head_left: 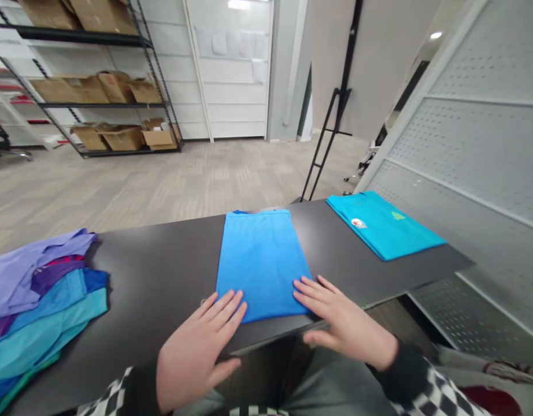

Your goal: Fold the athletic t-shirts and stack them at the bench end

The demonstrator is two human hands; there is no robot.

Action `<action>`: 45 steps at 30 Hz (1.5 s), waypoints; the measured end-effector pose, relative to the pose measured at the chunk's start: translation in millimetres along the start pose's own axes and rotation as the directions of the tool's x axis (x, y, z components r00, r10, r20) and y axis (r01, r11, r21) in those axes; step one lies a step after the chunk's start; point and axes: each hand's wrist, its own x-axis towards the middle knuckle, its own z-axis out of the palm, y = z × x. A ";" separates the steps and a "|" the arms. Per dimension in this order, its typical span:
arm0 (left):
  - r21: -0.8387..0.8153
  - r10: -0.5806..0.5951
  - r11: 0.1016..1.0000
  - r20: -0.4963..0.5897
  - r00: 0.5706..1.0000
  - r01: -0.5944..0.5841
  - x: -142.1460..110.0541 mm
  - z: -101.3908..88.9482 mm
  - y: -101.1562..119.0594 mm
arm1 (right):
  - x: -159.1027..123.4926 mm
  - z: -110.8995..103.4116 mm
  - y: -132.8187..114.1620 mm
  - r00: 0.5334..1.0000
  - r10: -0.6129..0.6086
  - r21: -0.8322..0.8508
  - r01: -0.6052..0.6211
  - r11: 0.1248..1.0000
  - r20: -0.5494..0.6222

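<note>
A folded bright blue garment [260,260] lies flat in the middle of a black table [162,271]. My left hand [201,344] rests open with its fingers flat on the garment's near left corner. At the near right corner my right hand [344,320] lies open too, fingertips on the cloth and thumb over the table's front edge. Neither hand holds anything.
A folded teal shirt [383,225] lies at the table's far right. A heap of purple, blue and teal garments [36,294] sits at the left end. Beyond are a black stand [331,115], shelves with cardboard boxes [102,86] and a perforated white panel [474,150] on the right.
</note>
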 end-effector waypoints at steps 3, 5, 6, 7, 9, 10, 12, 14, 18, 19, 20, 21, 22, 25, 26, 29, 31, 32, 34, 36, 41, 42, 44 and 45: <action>0.080 -0.017 0.997 -0.054 0.998 0.022 -19.0 10.5 15.3 | -22.7 19.2 -15.2 0.997 0.010 -0.073 -0.016 0.997 -0.071; 0.079 0.001 0.997 -0.116 0.993 0.008 -23.8 14.3 18.6 | -29.2 26.5 -18.4 0.992 -0.037 -0.077 0.027 0.997 -0.123; 0.069 0.009 0.998 -0.152 0.988 0.001 -25.8 15.2 19.6 | -31.9 28.2 -18.5 0.987 -0.069 -0.071 0.060 0.996 -0.148; 0.054 0.008 0.999 -0.187 0.982 0.002 -28.0 15.2 20.6 | -34.8 28.9 -18.2 0.980 -0.096 -0.063 0.087 0.994 -0.171; 0.010 -0.005 1.000 -0.250 0.968 0.008 -32.4 12.8 22.2 | -40.7 27.5 -17.1 0.968 -0.122 -0.046 0.114 0.992 -0.220; -0.020 -0.008 1.000 -0.271 0.962 0.003 -34.1 10.3 22.4 | -43.3 25.6 -17.0 0.964 -0.122 -0.037 0.117 0.992 -0.235; -0.085 0.003 0.996 -0.287 0.958 -0.029 -35.2 1.7 20.0 | -46.6 18.9 -18.7 0.964 -0.126 -0.012 0.127 0.992 -0.234; -0.153 0.022 0.986 -0.288 0.957 -0.069 -33.0 -12.4 13.6 | -47.0 7.2 -23.7 0.965 -0.139 0.036 0.150 0.988 -0.221; -0.317 0.038 0.939 -0.282 0.959 -0.131 -25.5 -58.8 -1.3 | -45.3 -34.2 -43.5 0.971 -0.125 0.145 0.156 0.977 -0.203; -0.370 0.042 0.917 -0.276 0.960 -0.146 -24.3 -73.7 -3.5 | -46.0 -47.7 -50.1 0.976 -0.111 0.167 0.143 0.976 -0.189; -0.424 0.044 0.891 -0.270 0.962 -0.160 -23.4 -89.3 -5.0 | -47.2 -61.8 -57.0 0.980 -0.094 0.186 0.127 0.974 -0.175; -0.480 0.043 0.861 -0.266 0.963 -0.171 -22.5 -104.7 -6.0 | -48.7 -75.9 -64.1 0.983 -0.076 0.201 0.110 0.973 -0.169; -0.537 0.044 0.822 -0.271 0.962 -0.189 -21.4 -119.5 -6.8 | -50.0 -89.6 -70.9 0.983 -0.057 0.213 0.094 0.973 -0.177; -0.703 -0.031 0.673 -0.340 0.940 -0.232 -12.0 -152.6 -13.5 | -46.2 -123.1 -85.3 0.959 0.062 0.269 0.016 0.963 -0.277; -0.747 -0.109 0.627 -0.366 0.924 -0.222 -5.7 -158.0 -18.5 | -40.2 -130.5 -86.4 0.939 0.135 0.318 -0.029 0.948 -0.317; -0.881 -0.450 0.472 -0.281 0.848 -0.042 24.4 -154.7 -43.9 | -5.1 -140.3 -72.9 0.868 0.366 0.533 -0.145 0.833 -0.336; -0.939 -0.584 0.326 -0.112 0.804 0.106 49.6 -136.6 -68.5 | 28.3 -136.3 -49.4 0.855 0.437 0.620 -0.188 0.762 -0.278; -0.946 -0.605 0.288 -0.058 0.794 0.150 61.8 -123.4 -82.1 | 45.7 -131.0 -34.1 0.857 0.450 0.633 -0.206 0.746 -0.251; -0.927 -0.605 0.309 -0.019 0.796 0.213 82.7 -90.8 -109.7 | 78.8 -113.9 1.1 0.869 0.452 0.650 -0.227 0.726 -0.202; -0.877 -0.587 0.382 0.013 0.809 0.291 97.4 -54.6 -135.1 | 107.3 -89.4 37.7 0.890 0.431 0.657 -0.239 0.715 -0.146; -0.524 -0.524 0.710 0.054 0.850 0.471 119.0 11.9 -177.1 | 154.9 -28.1 102.8 0.870 0.488 0.510 -0.389 0.767 -0.071; -0.452 -0.500 0.761 0.051 0.865 0.467 123.0 18.1 -182.3 | 160.5 -20.8 109.2 0.864 0.500 0.446 -0.421 0.789 -0.068; -0.351 -0.457 0.826 0.043 0.889 0.441 131.1 25.5 -191.5 | 168.7 -12.2 117.7 0.857 0.507 0.317 -0.457 0.831 -0.091; -0.316 -0.446 0.843 0.039 0.894 0.434 134.8 27.7 -195.7 | 171.7 -10.4 120.8 0.857 0.503 0.259 -0.463 0.848 -0.113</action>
